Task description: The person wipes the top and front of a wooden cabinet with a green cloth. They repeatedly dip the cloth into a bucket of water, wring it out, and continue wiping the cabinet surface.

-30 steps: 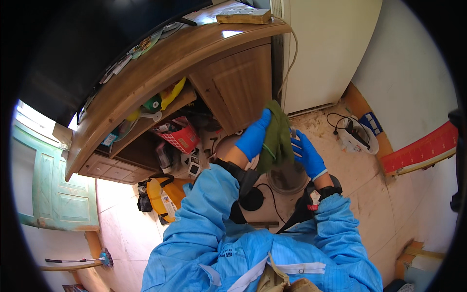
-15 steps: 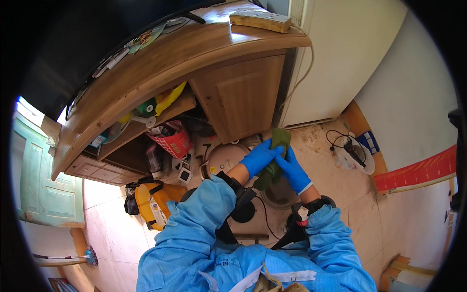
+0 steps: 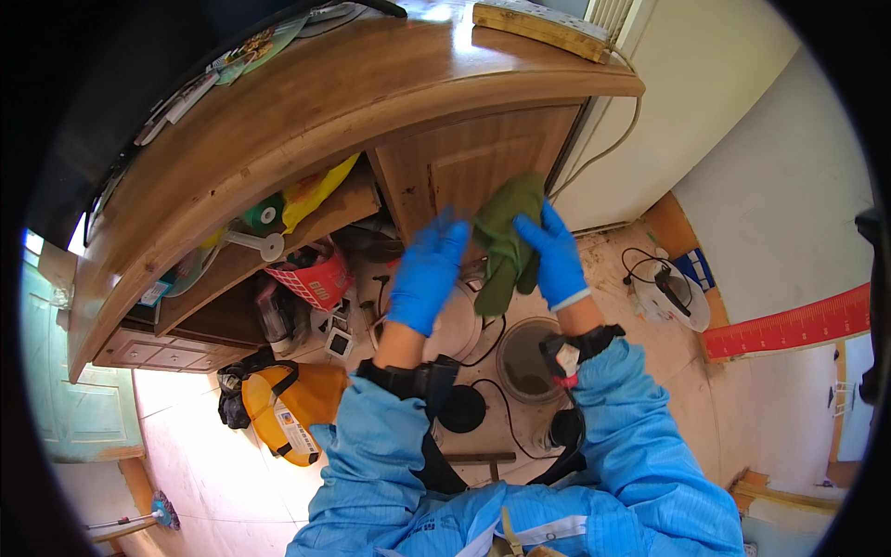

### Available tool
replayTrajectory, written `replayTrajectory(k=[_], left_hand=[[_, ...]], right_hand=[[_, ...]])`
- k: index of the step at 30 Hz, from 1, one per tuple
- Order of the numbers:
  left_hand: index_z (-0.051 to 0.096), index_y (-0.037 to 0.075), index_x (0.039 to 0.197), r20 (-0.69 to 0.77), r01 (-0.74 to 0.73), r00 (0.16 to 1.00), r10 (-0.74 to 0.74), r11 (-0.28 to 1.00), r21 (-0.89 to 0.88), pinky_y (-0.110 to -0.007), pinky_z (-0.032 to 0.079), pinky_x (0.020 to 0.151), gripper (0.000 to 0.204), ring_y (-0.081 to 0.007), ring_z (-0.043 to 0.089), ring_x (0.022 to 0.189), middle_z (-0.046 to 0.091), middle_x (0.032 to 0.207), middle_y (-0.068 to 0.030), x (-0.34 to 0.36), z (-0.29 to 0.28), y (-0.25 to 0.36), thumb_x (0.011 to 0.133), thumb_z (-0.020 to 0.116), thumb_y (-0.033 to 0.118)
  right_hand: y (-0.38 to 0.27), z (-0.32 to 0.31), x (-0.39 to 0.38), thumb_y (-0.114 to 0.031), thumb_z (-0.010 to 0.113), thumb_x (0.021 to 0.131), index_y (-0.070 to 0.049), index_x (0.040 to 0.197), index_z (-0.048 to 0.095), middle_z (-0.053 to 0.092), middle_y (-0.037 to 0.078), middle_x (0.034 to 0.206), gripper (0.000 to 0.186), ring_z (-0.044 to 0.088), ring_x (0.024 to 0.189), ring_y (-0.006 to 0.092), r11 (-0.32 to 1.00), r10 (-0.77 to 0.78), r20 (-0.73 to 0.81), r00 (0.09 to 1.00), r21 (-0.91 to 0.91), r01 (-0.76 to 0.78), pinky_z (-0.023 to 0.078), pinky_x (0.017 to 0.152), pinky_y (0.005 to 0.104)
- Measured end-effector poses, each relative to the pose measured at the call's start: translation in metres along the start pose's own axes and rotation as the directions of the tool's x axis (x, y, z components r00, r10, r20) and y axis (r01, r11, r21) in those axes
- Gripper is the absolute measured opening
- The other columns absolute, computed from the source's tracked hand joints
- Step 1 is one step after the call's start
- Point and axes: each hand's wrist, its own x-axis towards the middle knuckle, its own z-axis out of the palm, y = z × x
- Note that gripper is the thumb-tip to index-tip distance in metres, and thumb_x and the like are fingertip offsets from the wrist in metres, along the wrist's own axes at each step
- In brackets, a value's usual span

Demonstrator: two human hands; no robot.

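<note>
A damp-looking green cloth (image 3: pixel 510 232) hangs in folds in front of the wooden cabinet door. My right hand (image 3: pixel 557 260), in a blue glove, is closed on the cloth's right side. Left of the cloth and apart from it is my left hand (image 3: pixel 429 278), also gloved in blue; its fingers are stretched out, slightly blurred, with nothing visible in them. Below the cloth stands a round bucket (image 3: pixel 531 357) with murky grey liquid. A pale round appliance (image 3: pixel 459 325) on the floor is partly hidden behind my left hand.
The wooden cabinet (image 3: pixel 371 102) curves across the top, a power strip (image 3: pixel 543 28) on it. A red basket (image 3: pixel 317 278) sits by its open shelf. A yellow bag (image 3: pixel 295 408) lies left; a white container with a cable (image 3: pixel 673 297) stands right. Black cords cross the floor.
My left hand has let go of the green cloth and moved left. The cloth, now unfolded more, has risen toward the cabinet door in my right hand, uncovering the bucket.
</note>
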Motion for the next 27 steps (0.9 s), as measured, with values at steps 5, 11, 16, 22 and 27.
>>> replayTrajectory(k=[5, 11, 16, 22, 27], left_hand=[[0.058, 0.004, 0.134, -0.156, -0.026, 0.987, -0.042, 0.911, -0.411, -0.031, 0.052, 0.082, 0.056, -0.0211, 0.065, 0.104, 0.066, 0.122, -0.0125, 0.0, -0.067, -0.004, 0.099, 0.054, 0.049], [0.059, 0.005, 0.133, -0.301, -0.098, 0.952, -0.047, 0.888, -0.45, -0.028, 0.05, 0.085, 0.052, -0.0192, 0.066, 0.103, 0.069, 0.117, -0.0112, -0.013, -0.119, -0.003, 0.104, 0.044, 0.045], [0.058, 0.001, 0.132, -0.398, -0.209, 0.917, -0.013, 0.836, -0.507, -0.031, 0.051, 0.086, 0.05, -0.0213, 0.067, 0.102, 0.067, 0.121, -0.0157, -0.022, -0.134, -0.002, 0.105, 0.045, 0.041], [0.055, 0.0, 0.134, -0.414, -0.246, 0.91, -0.01, 0.791, -0.56, -0.03, 0.052, 0.085, 0.05, -0.0229, 0.068, 0.103, 0.065, 0.125, -0.0176, -0.021, -0.128, 0.003, 0.105, 0.044, 0.04], [0.055, 0.0, 0.134, -0.401, -0.253, 0.916, 0.008, 0.788, -0.561, -0.03, 0.052, 0.084, 0.05, -0.0232, 0.068, 0.104, 0.065, 0.126, -0.0174, -0.015, -0.115, 0.008, 0.106, 0.044, 0.04]], right_hand=[[-0.031, 0.006, 0.039, -0.004, 0.069, 0.09, -0.001, 0.146, 0.046, 0.061, 0.012, 0.13, 0.061, 0.061, 0.111, 0.0217, 0.984, -0.177, -0.149, 0.973, -0.046, 0.172, 0.051, 0.095, 0.0336], [-0.012, 0.043, 0.086, -0.015, 0.071, 0.089, 0.005, 0.145, 0.042, 0.061, 0.014, 0.13, 0.066, 0.06, 0.109, 0.0233, 0.896, -0.436, -0.26, 0.861, -0.217, 0.388, 0.05, 0.092, 0.032], [0.017, 0.067, 0.081, -0.019, 0.072, 0.089, 0.007, 0.141, 0.045, 0.062, 0.016, 0.127, 0.064, 0.061, 0.106, 0.0228, 0.876, -0.461, -0.283, 0.841, -0.296, 0.38, 0.05, 0.092, 0.0334], [0.034, 0.086, 0.055, -0.027, 0.075, 0.086, 0.002, 0.13, 0.058, 0.069, 0.016, 0.114, 0.055, 0.066, 0.096, 0.0222, 0.543, -0.54, -0.041, 0.841, -0.78, 0.31, 0.052, 0.084, 0.034], [0.042, 0.098, 0.038, -0.035, 0.071, 0.085, -0.005, 0.122, 0.063, 0.066, 0.018, 0.096, 0.048, 0.065, 0.083, 0.0386, -0.125, -0.579, 0.429, 0.693, -0.887, 0.444, 0.054, 0.069, 0.0443]])
